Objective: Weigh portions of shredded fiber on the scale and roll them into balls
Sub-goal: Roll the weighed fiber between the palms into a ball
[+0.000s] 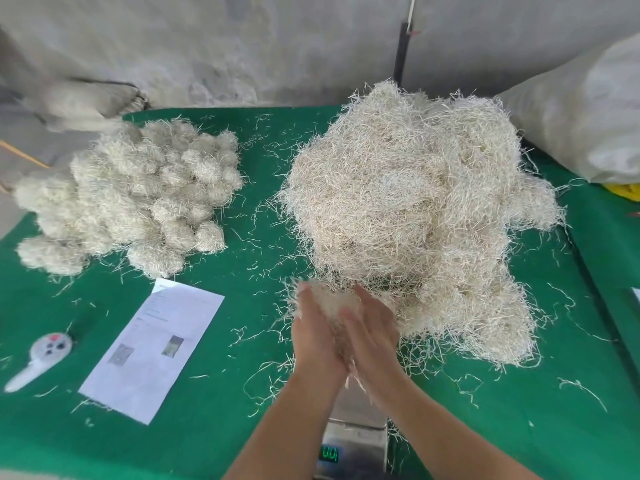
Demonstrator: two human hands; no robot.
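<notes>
A big heap of loose pale shredded fiber covers the right half of the green table. At the left lies a pile of several rolled fiber balls. My left hand and my right hand meet palm to palm above the metal scale, pressing a fiber portion between them with straight fingers. Strands stick out above and below the palms. The scale's green display is lit at the bottom edge, its digits too blurred to read.
A printed paper sheet lies left of my hands. A white handheld device with buttons sits near the left edge. A large white sack stands at the far right. Loose strands litter the table.
</notes>
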